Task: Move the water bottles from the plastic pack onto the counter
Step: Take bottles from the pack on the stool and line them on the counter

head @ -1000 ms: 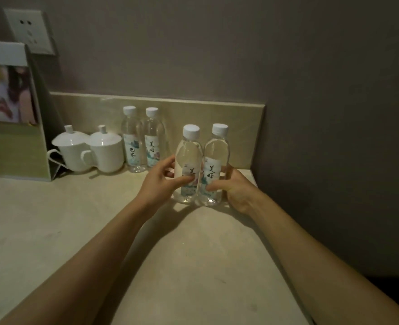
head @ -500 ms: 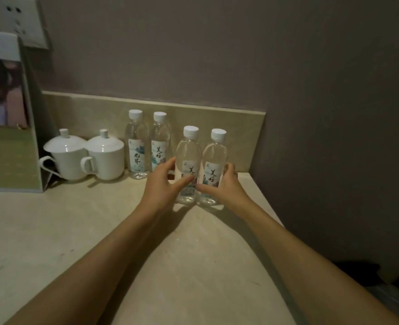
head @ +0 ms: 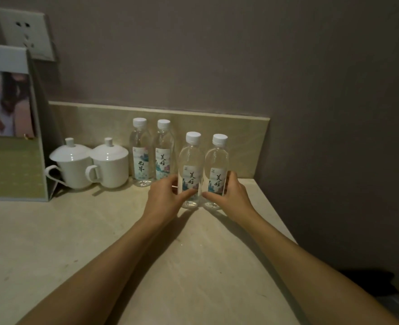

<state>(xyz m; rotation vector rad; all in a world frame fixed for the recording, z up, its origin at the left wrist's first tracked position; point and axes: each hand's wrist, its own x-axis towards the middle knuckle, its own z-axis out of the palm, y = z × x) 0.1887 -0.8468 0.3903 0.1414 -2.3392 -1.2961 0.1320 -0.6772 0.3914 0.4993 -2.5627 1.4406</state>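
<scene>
Two clear water bottles with white caps stand upright side by side on the beige counter (head: 193,266). My left hand (head: 164,199) grips the left bottle (head: 191,160) low on its label. My right hand (head: 232,199) grips the right bottle (head: 217,161) the same way. Both bottle bases look to be resting on the counter. Two more bottles (head: 152,151) stand upright behind them against the backsplash. No plastic pack shows in this view.
Two white lidded cups (head: 90,165) stand left of the rear bottles. A standing card holder (head: 11,127) fills the far left, with a wall socket (head: 26,32) above it. The counter ends at the wall corner on the right (head: 276,219).
Both hands have carried the two front bottles a little farther back toward the backsplash. My grip on them is unchanged, and the camera view has shifted slightly.
</scene>
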